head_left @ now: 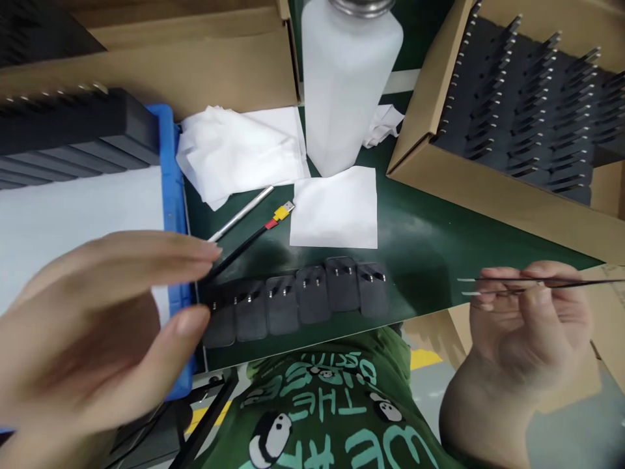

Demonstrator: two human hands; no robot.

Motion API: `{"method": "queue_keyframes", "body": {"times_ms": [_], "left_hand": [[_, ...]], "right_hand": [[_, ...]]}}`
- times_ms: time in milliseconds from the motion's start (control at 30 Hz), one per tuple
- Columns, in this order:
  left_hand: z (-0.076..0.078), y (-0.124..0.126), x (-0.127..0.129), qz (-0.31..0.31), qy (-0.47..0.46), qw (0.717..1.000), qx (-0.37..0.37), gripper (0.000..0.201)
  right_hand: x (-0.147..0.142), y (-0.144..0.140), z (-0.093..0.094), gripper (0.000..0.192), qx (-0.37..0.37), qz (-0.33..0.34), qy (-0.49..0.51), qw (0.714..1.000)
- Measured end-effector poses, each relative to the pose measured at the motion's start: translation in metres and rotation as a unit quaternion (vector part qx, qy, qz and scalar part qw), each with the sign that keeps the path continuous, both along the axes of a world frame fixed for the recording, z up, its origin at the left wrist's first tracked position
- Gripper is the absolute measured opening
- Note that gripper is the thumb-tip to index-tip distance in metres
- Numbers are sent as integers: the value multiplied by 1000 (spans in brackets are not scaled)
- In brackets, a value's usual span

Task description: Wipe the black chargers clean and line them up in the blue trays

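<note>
A row of several black plug adapters [312, 303] lies along the near edge of the green table, metal prongs facing up. My left hand [97, 319] hovers at the left end of this row, slightly blurred, with thumb and fingers apart and nothing between them. Off to the right, past the table's near edge, my right hand [532, 319] holds a pair of dark tweezers [517, 284] with pale tips pointing left. Behind the adapters lie a black cable with a yellow USB plug [283, 211] and a silver pen-like rod [244, 212].
A cardboard box [488, 189] full of pronged adapters stands at the right. A blue tray [172, 189] with more black adapters is at left. White wipes [244, 146], a single white sheet [334, 212] and a white bottle [344, 85] occupy the middle and back.
</note>
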State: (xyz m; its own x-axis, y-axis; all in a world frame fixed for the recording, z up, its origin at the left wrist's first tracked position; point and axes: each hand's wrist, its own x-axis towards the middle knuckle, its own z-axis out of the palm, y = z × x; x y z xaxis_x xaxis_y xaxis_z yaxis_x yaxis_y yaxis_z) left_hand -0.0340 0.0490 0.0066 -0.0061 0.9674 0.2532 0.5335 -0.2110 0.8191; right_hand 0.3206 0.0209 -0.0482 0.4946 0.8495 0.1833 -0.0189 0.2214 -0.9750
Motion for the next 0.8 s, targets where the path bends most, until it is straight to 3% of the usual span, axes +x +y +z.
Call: {"method": "queue_keyframes", "body": {"times_ms": [67,167,233,367,467,600,800], "left_hand": [[1,9,3,2,-5,1000,7,26],[-2,22,2,-34,-50,995,-79,13],[-4,27,-3,-36,-99,988,-117,8],[-5,30,-10,-16,-229,964,-132,10],[-5,33,-9,-8,-324,934,-149,14],[-7,37,-7,7,-384,901,-200,16],[-4,40,-16,9,-405,892,-203,19]], "right_hand": [[-5,0,-2,18,33,-32,-52,998],[-14,3,-7,23,62,-32,-207,976],[-16,8,-12,29,74,23,-355,931],[-7,23,-22,35,125,98,-570,806],[6,33,-27,41,134,122,-625,760],[24,42,-32,60,133,162,-668,714],[31,49,-37,70,126,173,-687,694]]}}
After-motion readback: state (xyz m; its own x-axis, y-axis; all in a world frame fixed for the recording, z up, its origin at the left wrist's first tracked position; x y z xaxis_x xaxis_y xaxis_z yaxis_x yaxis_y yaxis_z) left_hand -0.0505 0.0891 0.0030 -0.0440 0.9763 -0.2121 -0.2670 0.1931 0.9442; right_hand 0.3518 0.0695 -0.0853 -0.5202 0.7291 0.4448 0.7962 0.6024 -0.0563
